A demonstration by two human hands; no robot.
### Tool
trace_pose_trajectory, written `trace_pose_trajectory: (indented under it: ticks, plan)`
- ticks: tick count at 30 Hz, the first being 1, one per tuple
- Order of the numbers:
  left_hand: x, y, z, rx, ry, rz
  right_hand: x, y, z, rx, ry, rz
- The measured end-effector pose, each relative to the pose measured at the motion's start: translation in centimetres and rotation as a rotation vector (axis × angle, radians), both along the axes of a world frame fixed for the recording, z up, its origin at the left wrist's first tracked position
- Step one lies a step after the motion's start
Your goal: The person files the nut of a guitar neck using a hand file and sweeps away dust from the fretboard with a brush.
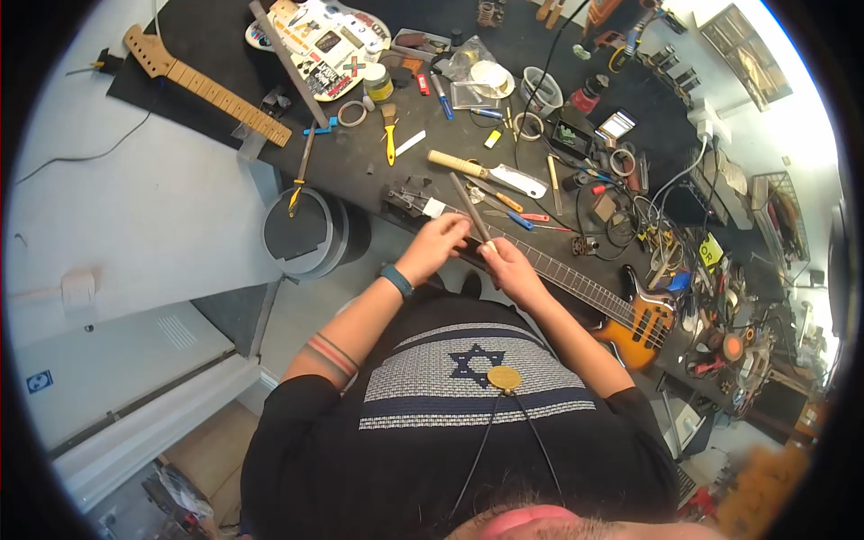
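A bass guitar with an amber sunburst body [634,317] lies along the front edge of the workbench, its dark headstock [407,197] to the left. White tape or paper [434,208] covers part of its neck near the headstock. My right hand [515,272] is closed around the lower end of a long grey file [471,209], which slants up and left across the neck. Beside it, my left hand [438,245] is over the neck, thumb and fingers pinched together. Whatever the left fingers hold, if anything, is hidden.
Beyond the neck lie a wood-handled cleaver-like blade [490,173], several screwdrivers [513,218] and a yellow brush [390,135]. A loose guitar neck [216,94] and a stickered guitar body [328,49] are at the back left. Cables and tools crowd the right. A bin [337,236] stands below.
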State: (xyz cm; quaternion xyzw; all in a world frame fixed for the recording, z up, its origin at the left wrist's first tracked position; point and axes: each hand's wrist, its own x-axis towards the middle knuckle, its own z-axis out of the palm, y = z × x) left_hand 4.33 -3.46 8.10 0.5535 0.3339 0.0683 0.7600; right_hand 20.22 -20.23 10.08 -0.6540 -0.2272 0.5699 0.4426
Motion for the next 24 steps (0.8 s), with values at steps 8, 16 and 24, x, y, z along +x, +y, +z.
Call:
trace_pose_trajectory:
  ticks: [8, 16, 24]
  plan:
    - [1.4, 24.9, -11.6, 0.741, 0.308, -0.015, -1.3, -2.4, 1.3, -0.102, -0.724, -0.187]
    - [5.4, 32.3, -17.1, 1.057, 0.708, -0.372, -8.3, 0.5, 3.4, -0.299, -0.779, -0.465]
    - [4.1, 33.3, -13.4, 0.844, 0.457, -0.415, -11.6, 0.5, 2.3, -0.379, -0.615, -0.629]
